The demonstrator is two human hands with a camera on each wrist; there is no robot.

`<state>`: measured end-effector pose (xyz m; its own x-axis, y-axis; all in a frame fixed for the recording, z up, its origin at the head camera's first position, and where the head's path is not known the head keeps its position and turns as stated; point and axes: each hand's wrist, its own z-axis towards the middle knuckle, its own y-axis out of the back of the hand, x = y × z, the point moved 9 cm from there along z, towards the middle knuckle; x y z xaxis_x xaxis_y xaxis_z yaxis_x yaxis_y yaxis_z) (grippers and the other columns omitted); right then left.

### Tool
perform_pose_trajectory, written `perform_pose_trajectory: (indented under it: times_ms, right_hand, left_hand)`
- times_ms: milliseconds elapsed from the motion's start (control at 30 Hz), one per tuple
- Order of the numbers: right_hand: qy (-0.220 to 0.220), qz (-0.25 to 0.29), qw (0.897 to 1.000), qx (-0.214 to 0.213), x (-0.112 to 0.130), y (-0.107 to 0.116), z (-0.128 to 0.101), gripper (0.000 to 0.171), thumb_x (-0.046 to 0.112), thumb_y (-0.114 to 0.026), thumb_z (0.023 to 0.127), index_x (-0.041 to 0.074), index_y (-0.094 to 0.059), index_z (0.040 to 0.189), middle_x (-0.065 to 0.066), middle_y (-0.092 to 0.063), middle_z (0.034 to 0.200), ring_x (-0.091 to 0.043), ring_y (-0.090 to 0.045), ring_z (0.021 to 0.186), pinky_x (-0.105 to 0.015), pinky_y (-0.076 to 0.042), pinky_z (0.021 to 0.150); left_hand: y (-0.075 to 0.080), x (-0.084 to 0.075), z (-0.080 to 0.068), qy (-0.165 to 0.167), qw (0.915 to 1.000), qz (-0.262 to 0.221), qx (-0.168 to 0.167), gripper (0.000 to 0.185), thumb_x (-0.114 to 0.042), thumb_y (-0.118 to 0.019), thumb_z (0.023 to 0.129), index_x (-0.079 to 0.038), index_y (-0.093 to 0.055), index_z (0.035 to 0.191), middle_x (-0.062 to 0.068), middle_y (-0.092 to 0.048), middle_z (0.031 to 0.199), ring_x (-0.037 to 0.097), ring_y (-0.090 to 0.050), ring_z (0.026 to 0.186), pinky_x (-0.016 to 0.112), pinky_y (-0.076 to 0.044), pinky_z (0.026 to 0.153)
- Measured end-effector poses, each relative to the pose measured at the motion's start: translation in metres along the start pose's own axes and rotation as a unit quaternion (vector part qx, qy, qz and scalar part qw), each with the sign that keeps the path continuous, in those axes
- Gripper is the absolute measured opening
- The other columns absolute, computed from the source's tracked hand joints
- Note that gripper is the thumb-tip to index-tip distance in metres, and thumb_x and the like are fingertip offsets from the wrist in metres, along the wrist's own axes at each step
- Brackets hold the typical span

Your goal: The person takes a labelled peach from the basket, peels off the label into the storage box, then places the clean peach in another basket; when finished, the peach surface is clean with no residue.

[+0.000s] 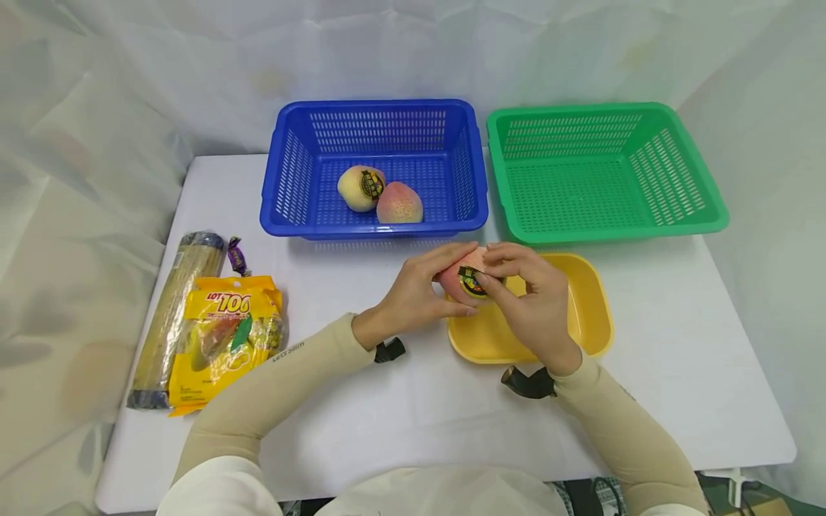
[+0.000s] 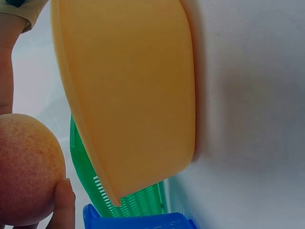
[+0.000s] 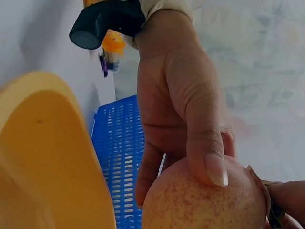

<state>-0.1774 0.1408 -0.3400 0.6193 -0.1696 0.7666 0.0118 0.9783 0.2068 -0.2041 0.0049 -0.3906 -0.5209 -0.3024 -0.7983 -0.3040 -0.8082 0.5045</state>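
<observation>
Over the yellow tub (image 1: 493, 350), my left hand (image 1: 416, 290) holds a pink peach (image 1: 454, 282) by its side, fingers on top and thumb below. A round black and yellow sticker (image 1: 473, 282) faces up on that peach. The thumb and fingers of my right hand (image 1: 538, 304) pinch the sticker's edge. Seen from the right wrist, one edge of the sticker (image 3: 258, 180) stands away from the peach's skin (image 3: 205, 207). In the left wrist view the peach (image 2: 28, 167) shows a bare, speckled side.
A blue basket (image 1: 374, 230) behind my hands contains a stickered peach (image 1: 353, 188) and a plain-sided one (image 1: 400, 203). To its right stands a green basket (image 1: 606, 235). At left lie a yellow candy bag (image 1: 222, 337), a long clear-wrapped pack (image 1: 174, 287) and a purple-wrapped sweet (image 1: 237, 256).
</observation>
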Motion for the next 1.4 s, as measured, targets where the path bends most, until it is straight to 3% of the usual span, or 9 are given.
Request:
perform_pose_trajectory:
  times_ms: [167,300,500,633,733,800,900,1033,1400]
  right_hand:
    - [0.048,-0.012,0.999,0.000,0.012,0.001,-0.002,0.008,-0.009,-0.076,0.074,-0.006,-0.071,0.080,-0.021,-0.068,0.094,-0.027,-0.062,0.106,-0.036,-0.050,0.097]
    - [0.044,0.057,0.997,-0.005,0.017,0.006,-0.001,0.006,-0.007,-0.074,0.077,-0.009,-0.069,0.079,-0.016,-0.068,0.097,-0.033,-0.059,0.106,-0.042,-0.047,0.100]
    - [-0.056,0.163,0.984,-0.040,0.002,0.024,0.002,0.014,-0.023,-0.064,0.074,-0.012,-0.066,0.081,-0.008,-0.068,0.098,-0.032,-0.057,0.104,-0.035,-0.049,0.097]
    - [-0.122,0.143,0.981,-0.047,-0.011,0.033,0.003,0.006,-0.017,-0.066,0.078,-0.014,-0.063,0.083,-0.007,-0.067,0.095,-0.026,-0.059,0.099,-0.026,-0.055,0.086]
    - [-0.184,0.080,0.980,-0.011,-0.024,0.034,0.003,0.009,-0.007,-0.069,0.081,-0.010,-0.063,0.088,-0.003,-0.066,0.094,-0.018,-0.062,0.092,-0.021,-0.055,0.081]
    - [-0.234,0.026,0.971,0.030,-0.037,0.032,0.002,0.012,0.000,-0.071,0.084,-0.005,-0.064,0.092,0.000,-0.066,0.092,-0.013,-0.064,0.085,-0.019,-0.055,0.076]
    - [-0.311,-0.067,0.941,0.112,-0.059,0.027,-0.004,0.019,0.014,-0.072,0.086,0.003,-0.064,0.099,0.002,-0.066,0.089,-0.008,-0.063,0.077,-0.020,-0.055,0.069]
    - [-0.351,-0.109,0.910,0.190,-0.080,0.021,-0.011,0.025,0.022,-0.070,0.088,0.004,-0.063,0.104,-0.006,-0.065,0.091,-0.014,-0.063,0.078,-0.025,-0.055,0.068]
    - [-0.373,-0.094,0.882,0.274,-0.112,0.004,-0.022,0.025,0.014,-0.069,0.088,-0.002,-0.062,0.106,-0.017,-0.064,0.097,-0.013,-0.060,0.079,-0.022,-0.053,0.068]
  left_hand:
    - [0.001,0.009,-0.002,0.040,0.9982,-0.043,-0.002,0.088,-0.024,-0.087,0.069,-0.015,-0.044,0.145,0.006,-0.048,0.145,0.017,-0.050,0.128,0.021,-0.052,0.092]
    - [0.005,0.018,-0.003,0.093,0.9904,-0.101,-0.017,0.089,-0.019,-0.087,0.069,-0.020,-0.042,0.146,0.001,-0.046,0.147,0.015,-0.054,0.124,0.024,-0.055,0.088]
    - [0.013,0.021,-0.003,0.134,0.9824,-0.125,-0.039,0.090,-0.020,-0.088,0.068,-0.020,-0.043,0.146,-0.003,-0.043,0.149,0.015,-0.055,0.122,0.025,-0.054,0.090]
    - [0.020,0.022,-0.003,0.141,0.9795,-0.131,-0.061,0.088,-0.020,-0.088,0.068,-0.023,-0.044,0.144,-0.002,-0.046,0.147,0.014,-0.056,0.120,0.024,-0.055,0.088]
    - [0.024,0.023,-0.005,0.142,0.9776,-0.137,-0.072,0.088,-0.019,-0.089,0.067,-0.025,-0.045,0.143,0.000,-0.047,0.146,0.015,-0.057,0.119,0.025,-0.055,0.088]
    - [0.027,0.024,-0.006,0.144,0.9772,-0.136,-0.076,0.088,-0.019,-0.089,0.067,-0.025,-0.046,0.143,-0.001,-0.047,0.146,0.015,-0.056,0.120,0.026,-0.055,0.089]
    - [0.030,0.026,-0.008,0.148,0.9762,-0.137,-0.079,0.088,-0.018,-0.089,0.067,-0.026,-0.046,0.143,-0.003,-0.046,0.146,0.015,-0.056,0.120,0.026,-0.055,0.089]
    - [0.036,0.027,-0.011,0.152,0.9747,-0.139,-0.088,0.088,-0.017,-0.089,0.067,-0.026,-0.046,0.143,-0.003,-0.048,0.144,0.015,-0.056,0.119,0.026,-0.055,0.089]
    - [0.043,0.028,-0.012,0.143,0.9767,-0.129,-0.095,0.088,-0.017,-0.089,0.067,-0.023,-0.045,0.144,-0.001,-0.049,0.144,0.015,-0.056,0.119,0.027,-0.055,0.089]
